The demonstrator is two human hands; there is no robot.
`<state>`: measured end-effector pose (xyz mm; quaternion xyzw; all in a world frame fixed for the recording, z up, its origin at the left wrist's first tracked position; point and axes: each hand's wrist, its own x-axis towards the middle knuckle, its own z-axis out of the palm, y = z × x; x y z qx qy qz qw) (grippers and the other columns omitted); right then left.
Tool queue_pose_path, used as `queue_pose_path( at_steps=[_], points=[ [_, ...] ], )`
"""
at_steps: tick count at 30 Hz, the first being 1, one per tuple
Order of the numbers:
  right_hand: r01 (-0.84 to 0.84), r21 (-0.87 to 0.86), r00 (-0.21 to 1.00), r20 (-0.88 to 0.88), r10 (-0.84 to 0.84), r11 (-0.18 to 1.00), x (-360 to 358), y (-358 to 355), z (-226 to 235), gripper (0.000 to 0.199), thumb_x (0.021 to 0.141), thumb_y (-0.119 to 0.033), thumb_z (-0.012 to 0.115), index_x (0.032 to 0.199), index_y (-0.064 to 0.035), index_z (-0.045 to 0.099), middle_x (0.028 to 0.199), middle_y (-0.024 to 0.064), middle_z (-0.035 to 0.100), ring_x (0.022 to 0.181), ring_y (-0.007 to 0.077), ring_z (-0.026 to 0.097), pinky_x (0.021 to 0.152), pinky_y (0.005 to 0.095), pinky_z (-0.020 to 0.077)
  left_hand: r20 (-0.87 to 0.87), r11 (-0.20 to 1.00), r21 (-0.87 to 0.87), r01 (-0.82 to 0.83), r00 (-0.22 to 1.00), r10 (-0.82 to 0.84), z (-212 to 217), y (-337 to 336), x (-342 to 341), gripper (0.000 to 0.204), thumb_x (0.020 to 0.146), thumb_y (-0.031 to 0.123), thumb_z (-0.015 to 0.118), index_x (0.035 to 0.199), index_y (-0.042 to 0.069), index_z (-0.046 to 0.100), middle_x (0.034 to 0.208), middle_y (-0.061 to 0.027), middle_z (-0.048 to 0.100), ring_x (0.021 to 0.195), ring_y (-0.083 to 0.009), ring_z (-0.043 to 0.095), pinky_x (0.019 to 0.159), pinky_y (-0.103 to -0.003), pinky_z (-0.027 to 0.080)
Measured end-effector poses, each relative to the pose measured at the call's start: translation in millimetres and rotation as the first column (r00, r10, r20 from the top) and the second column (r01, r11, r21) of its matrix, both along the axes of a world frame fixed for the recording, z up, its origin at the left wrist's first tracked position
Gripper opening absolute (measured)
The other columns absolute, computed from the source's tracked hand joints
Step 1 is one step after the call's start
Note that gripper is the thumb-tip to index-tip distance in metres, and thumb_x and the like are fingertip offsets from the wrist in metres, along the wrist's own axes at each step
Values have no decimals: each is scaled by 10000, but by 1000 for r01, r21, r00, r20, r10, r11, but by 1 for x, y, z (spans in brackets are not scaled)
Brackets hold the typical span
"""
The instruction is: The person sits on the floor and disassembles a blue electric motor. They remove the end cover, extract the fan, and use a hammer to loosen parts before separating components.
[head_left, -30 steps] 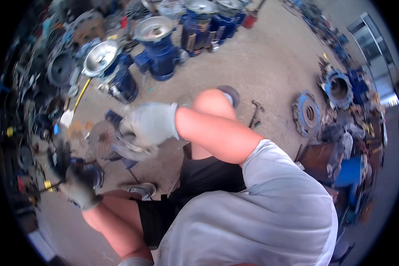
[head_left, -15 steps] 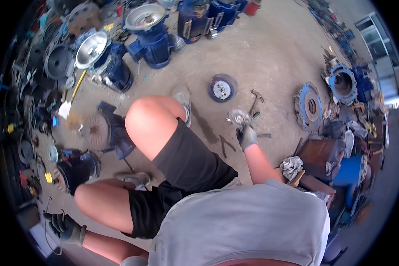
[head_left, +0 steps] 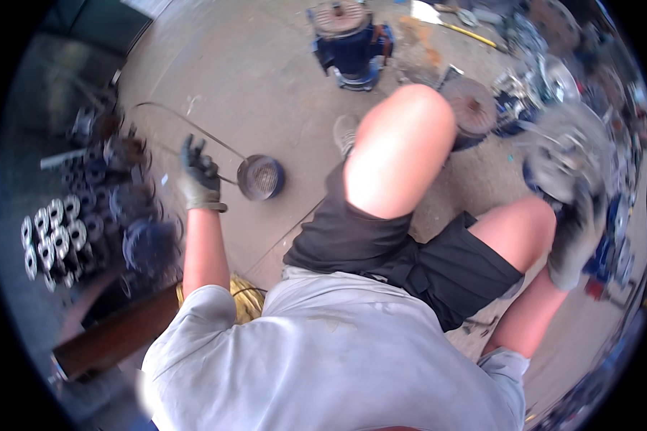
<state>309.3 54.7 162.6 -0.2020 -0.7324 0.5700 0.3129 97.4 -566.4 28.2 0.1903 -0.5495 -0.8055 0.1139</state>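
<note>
My left hand [head_left: 200, 176], in a dark-palmed grey glove, is raised with its fingers apart. Beside it on the floor is a round dark pan [head_left: 260, 177] with a mesh-like inside and long thin wires, one passing behind the hand; I cannot tell whether they touch. At the right, my gloved right hand [head_left: 579, 226] grips a round grey metal part [head_left: 564, 151] by its lower edge. Motion blurs that part, which is lifted beyond my knee.
Ahead stands a blue motor [head_left: 350, 54] with a rusty round top; another rusty disc-topped unit [head_left: 469, 108] is by my knee. Stacked metal rings [head_left: 54, 241] and blue castings [head_left: 151, 244] line the left. A rusty beam [head_left: 115, 337] lies lower left. A yellow-handled shovel [head_left: 471, 34] lies far right.
My view has swung left, bringing the pan and stacked rings into sight. My left hand now shows beside the pan. My right hand still holds the round metal part, now nearer and larger.
</note>
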Motion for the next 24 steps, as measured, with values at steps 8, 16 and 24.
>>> queue_pose_path(
  at_steps=[8,16,24],
  points=[
    [-839,21,475,517,712,544,-217,-309,-76,424,984,-372,681,1177,2,728,1049,278,760,1052,341,765,900,459,583,721,966,29,-256,675,157,-212,-108,187,256,1027,283,608,1255,198,690,947,1,731,560,-134,516,462,-300,361],
    [-918,-59,273,621,735,391,-231,-368,-97,578,1029,-418,647,1379,41,638,1188,267,748,1106,376,731,970,418,557,834,924,-211,-319,434,341,-268,-133,280,205,1040,137,562,1222,150,655,902,-55,702,623,-174,612,491,-350,465],
    [-413,-300,907,-54,417,860,-124,-178,-32,309,1105,-180,585,1307,43,658,1053,112,742,932,190,714,858,323,568,916,973,-229,0,337,216,-335,-143,246,162,1038,183,525,1120,246,650,855,-12,684,742,-188,658,650,-392,518]
  ],
)
